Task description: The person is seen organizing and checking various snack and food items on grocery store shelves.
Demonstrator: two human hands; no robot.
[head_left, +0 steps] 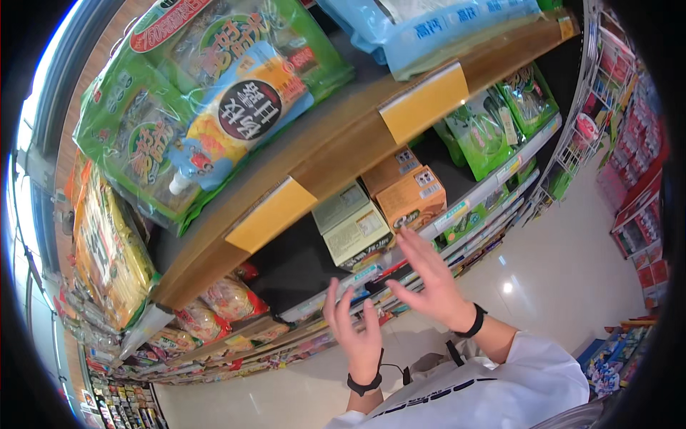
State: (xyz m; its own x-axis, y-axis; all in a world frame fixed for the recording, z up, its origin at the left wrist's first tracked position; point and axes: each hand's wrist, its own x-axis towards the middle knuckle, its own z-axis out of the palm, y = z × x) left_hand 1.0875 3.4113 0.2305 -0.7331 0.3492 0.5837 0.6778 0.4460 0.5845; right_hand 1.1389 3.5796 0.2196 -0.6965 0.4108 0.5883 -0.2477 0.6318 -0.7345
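My left hand (353, 332) is empty, fingers spread and raised, just in front of the shelf's front price strip (308, 305). To its right, my right hand (431, 287) is empty too, with thumb and fingers apart. Its fingertips overlap the lower corner of an orange carton (412, 198) on that shelf; whether they touch it I cannot tell. A pale green carton (356, 236) stands against the orange one, on the left. Both wrists wear black bands.
Above the cartons runs a wood-edged shelf (343, 139) with yellow tags. On it lie green snack packs (300, 32), a spouted pouch (246, 115) and a blue bag (450, 27). Green packets (477, 134) sit right of the cartons. Wire racks (568, 139) border the glossy floor (568, 252).
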